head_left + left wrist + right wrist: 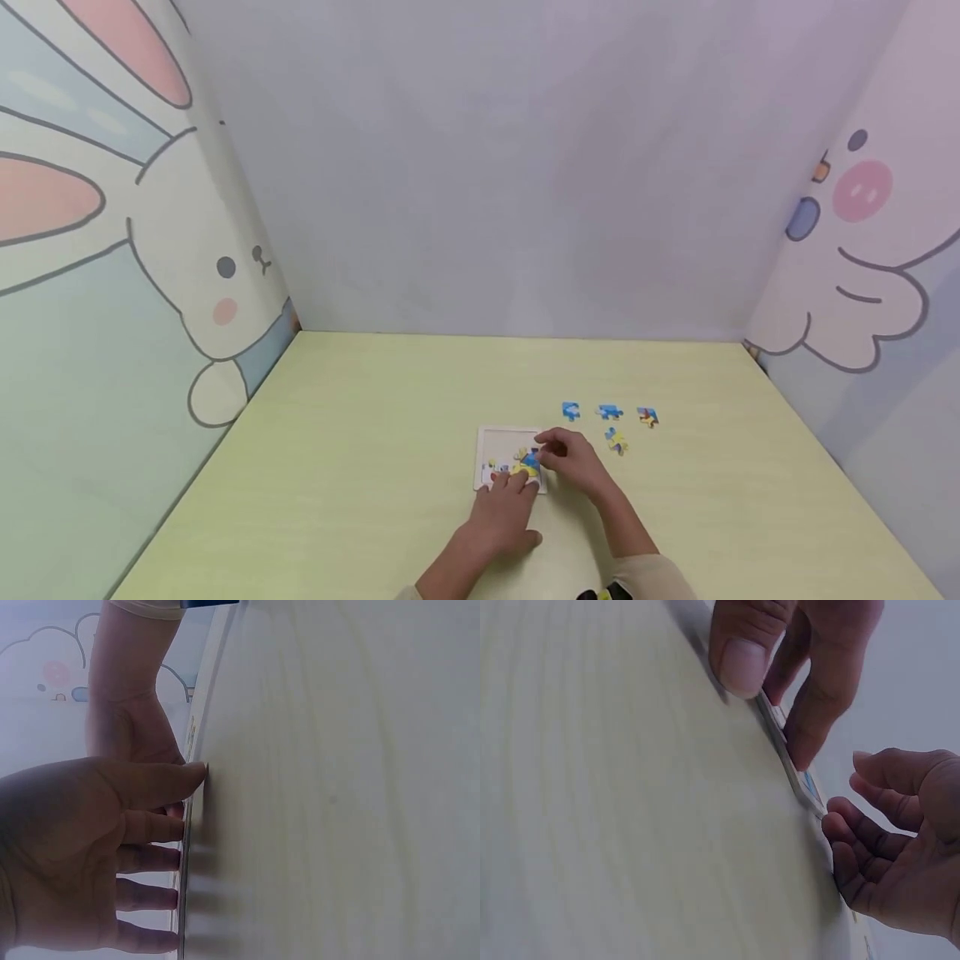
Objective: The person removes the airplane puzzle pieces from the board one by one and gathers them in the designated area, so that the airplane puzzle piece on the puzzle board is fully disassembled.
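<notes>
A square jigsaw tray (pixel 477 458) with a pale border lies at the table's middle, several colourful pieces set along its lower and right parts. My left hand (pixel 504 512) rests with outstretched fingers over the tray's near edge, its thumb spread to the right beside the table surface. At the tray's right side is my right hand (pixel 573 460), bent at the fingers, thumb and index tips apart beside a blue-and-yellow puzzle piece (pixel 530 461). In the right wrist view, the right hand's thumb and index (pixel 885 802) show nothing between them, while the other fingers curl beside the tray edge.
Several loose puzzle pieces lie right of the tray: a blue one (pixel 571 411), another blue one (pixel 610 412), a blue-and-red one (pixel 648 417) and a yellow-and-blue one (pixel 617 441). Walls with cartoon animals enclose the pale yellow table (pixel 337 433).
</notes>
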The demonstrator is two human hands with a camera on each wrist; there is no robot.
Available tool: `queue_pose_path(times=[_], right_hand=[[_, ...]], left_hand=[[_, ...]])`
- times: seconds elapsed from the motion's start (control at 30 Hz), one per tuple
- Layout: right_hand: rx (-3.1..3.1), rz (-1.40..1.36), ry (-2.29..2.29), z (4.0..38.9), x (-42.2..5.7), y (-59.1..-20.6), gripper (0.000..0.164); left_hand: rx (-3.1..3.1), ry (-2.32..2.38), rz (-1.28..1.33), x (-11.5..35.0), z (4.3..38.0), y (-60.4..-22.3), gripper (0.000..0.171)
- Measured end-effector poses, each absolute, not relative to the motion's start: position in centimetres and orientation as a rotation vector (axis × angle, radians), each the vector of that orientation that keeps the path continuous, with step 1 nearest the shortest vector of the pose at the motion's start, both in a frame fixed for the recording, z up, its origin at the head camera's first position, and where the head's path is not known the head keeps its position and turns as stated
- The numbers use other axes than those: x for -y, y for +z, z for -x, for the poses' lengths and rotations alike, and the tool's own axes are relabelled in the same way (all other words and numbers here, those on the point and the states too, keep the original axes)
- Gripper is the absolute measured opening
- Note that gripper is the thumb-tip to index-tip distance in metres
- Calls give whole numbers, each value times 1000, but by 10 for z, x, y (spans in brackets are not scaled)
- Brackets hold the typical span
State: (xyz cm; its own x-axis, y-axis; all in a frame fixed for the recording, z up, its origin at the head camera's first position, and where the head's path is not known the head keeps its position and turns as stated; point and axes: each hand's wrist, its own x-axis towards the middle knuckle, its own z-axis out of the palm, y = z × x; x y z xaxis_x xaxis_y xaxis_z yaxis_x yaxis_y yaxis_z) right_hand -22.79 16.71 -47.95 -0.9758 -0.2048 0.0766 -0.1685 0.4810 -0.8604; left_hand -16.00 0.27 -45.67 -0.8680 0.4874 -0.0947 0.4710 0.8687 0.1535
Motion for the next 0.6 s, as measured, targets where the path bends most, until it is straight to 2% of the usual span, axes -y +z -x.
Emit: queue_pose_path(times=[0.6], right_hand=[[-2813,182,-1261,231,-154,-481,15]], left_hand=[[-2936,169,-790,0,159,-457,65]])
